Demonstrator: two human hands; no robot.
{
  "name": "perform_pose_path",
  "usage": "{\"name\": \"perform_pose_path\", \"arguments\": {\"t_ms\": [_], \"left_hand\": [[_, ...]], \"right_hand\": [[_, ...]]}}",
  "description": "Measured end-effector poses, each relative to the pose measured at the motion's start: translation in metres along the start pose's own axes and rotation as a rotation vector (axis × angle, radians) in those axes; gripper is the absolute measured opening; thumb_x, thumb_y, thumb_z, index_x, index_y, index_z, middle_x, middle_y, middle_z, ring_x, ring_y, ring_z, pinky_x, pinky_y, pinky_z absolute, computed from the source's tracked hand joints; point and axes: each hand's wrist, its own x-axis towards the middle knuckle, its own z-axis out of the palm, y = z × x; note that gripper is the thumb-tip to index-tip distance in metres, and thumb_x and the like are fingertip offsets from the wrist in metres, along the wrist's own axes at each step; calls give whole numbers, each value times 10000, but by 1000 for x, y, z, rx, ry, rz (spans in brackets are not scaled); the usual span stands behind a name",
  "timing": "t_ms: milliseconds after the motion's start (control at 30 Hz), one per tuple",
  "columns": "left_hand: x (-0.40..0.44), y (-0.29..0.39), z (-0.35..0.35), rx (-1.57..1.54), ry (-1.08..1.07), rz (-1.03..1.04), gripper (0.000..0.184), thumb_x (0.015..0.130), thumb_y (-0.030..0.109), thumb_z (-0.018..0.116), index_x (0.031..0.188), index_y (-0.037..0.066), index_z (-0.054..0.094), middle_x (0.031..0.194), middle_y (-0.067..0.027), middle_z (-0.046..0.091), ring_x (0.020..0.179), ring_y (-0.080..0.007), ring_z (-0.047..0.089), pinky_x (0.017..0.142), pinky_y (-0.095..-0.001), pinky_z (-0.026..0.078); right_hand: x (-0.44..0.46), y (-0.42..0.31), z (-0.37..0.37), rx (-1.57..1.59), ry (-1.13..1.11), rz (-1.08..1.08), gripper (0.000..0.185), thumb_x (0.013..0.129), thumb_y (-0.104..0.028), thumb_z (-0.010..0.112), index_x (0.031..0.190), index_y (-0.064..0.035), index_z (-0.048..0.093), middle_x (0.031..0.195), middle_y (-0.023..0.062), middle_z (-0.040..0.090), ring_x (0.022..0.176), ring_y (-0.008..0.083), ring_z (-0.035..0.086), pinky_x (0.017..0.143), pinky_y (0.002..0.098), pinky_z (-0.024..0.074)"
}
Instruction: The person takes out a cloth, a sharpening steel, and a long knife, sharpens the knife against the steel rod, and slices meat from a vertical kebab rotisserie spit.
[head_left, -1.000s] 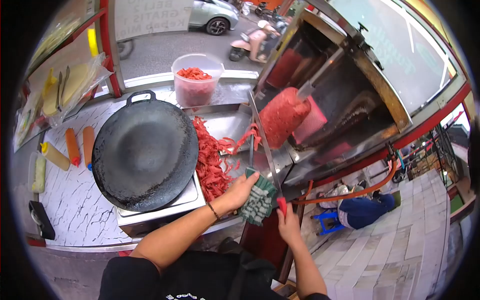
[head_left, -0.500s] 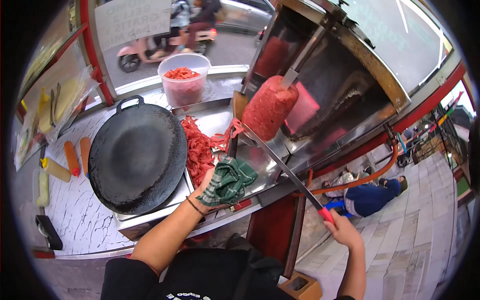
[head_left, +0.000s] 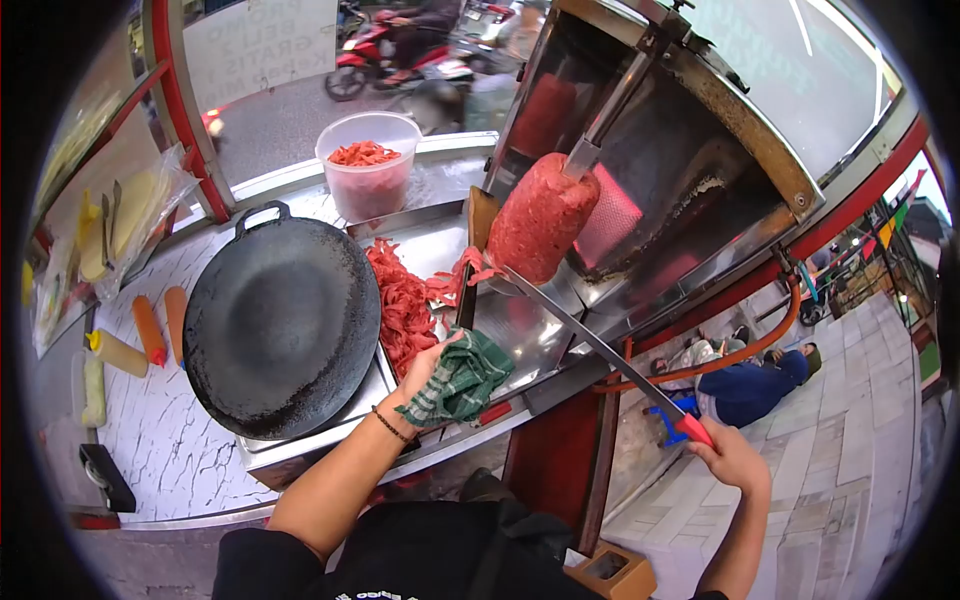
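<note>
A green checked cloth (head_left: 462, 376) is gripped in my left hand (head_left: 425, 372), beside the metal tray's front edge. My right hand (head_left: 733, 459) is closed round the red handle of a long knife (head_left: 610, 355), at the lower right. The blade's far end meets the lower left side of the red meat cone (head_left: 543, 220), which hangs tilted on its metal spit (head_left: 606, 115). Strips of meat dangle by the blade tip. A heap of shaved meat (head_left: 400, 305) lies in the tray between the wok and the grill.
A black wok (head_left: 283, 328) stands on a metal stove at the left. Behind the tray is a plastic tub (head_left: 368, 170) of meat strips. Sauce bottles (head_left: 118, 354) lie at far left. An orange hose (head_left: 745, 352) curves below the grill. Seated people (head_left: 750, 385) are at the right.
My right hand has moved right and slightly down with the knife, whose blade now slants more. My left hand has shifted left with the cloth. The view has swung, and street traffic has changed.
</note>
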Motion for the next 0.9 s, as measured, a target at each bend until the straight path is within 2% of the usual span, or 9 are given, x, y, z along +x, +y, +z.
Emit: {"name": "perform_pose_path", "arguments": {"t_ms": [300, 500, 533, 567, 667, 733, 833, 867, 900], "left_hand": [[9, -4, -22, 58, -138, -13, 330, 975, 397, 504, 920, 93, 623, 861, -88, 680, 739, -239, 675, 659, -367, 576], [-9, -7, -12, 191, -2, -11, 350, 986, 397, 485, 914, 79, 615, 841, -76, 667, 743, -212, 659, 697, -357, 551], [-14, -8, -15, 232, 6, -6, 360, 989, 393, 477, 926, 67, 617, 854, -80, 670, 750, -209, 660, 707, -355, 551], [-20, -11, -16, 272, 12, 0, 369, 993, 389, 470, 937, 55, 618, 866, -84, 674, 758, -207, 662, 718, -352, 550], [-34, -25, -18, 550, 73, 79, 353, 1011, 370, 449, 996, 54, 608, 884, -38, 660, 795, -140, 638, 764, -301, 520], [-23, -40, -26, 650, 53, 179, 322, 1019, 358, 439, 1088, 62, 545, 935, -13, 616, 865, -93, 579, 799, -270, 470], [-1, -66, -30, 1077, 135, 458, 391, 1023, 368, 421, 1123, 3, 521, 980, -69, 614, 936, -155, 565, 877, -316, 452], [-1, -70, -30, 1206, 155, 436, 418, 1020, 370, 425, 1153, -18, 506, 1016, -103, 611, 953, -181, 561, 909, -338, 442], [-9, -72, -18, 1130, 121, 404, 408, 1016, 356, 442, 1153, -23, 504, 1024, -116, 602, 957, -183, 557, 908, -338, 440]], "right_hand": [[-7, 5, -3, 23, 84, -32, 223, 882, -211, 623, 943, -23, 518, 737, 228, 561, 729, 447, 556, 627, 462, 418], [4, -8, -6, 11, 126, -22, 207, 856, -192, 645, 940, -28, 553, 721, 217, 552, 697, 431, 527, 613, 428, 415], [-2, -6, -11, 4, 133, -32, 205, 858, -196, 649, 955, -31, 575, 681, 191, 518, 638, 366, 536, 595, 394, 413], [-2, -7, -10, -9, 133, -43, 205, 858, -196, 649, 955, -31, 575, 681, 191, 518, 638, 366, 536, 595, 394, 413], [9, -21, 13, 253, 170, -121, 250, 874, -190, 637, 1057, -24, 597, 703, 111, 521, 623, 183, 527, 587, 333, 411], [40, -46, 56, 459, 277, -102, 260, 899, -186, 615, 1100, -25, 584, 747, 100, 563, 646, 193, 544, 612, 326, 434], [102, -96, 109, 616, 500, -152, 229, 946, -210, 573, 1055, -9, 560, 742, 115, 584, 663, 196, 571, 625, 340, 453], [121, -110, 117, 740, 489, -127, 234, 954, -216, 562, 1051, -4, 545, 716, 138, 578, 635, 223, 568, 608, 350, 451], [150, -112, 127, 779, 540, -277, 118, 995, -195, 524, 1015, -90, 473, 633, -41, 438, 445, 41, 409, 389, 216, 343]]}}
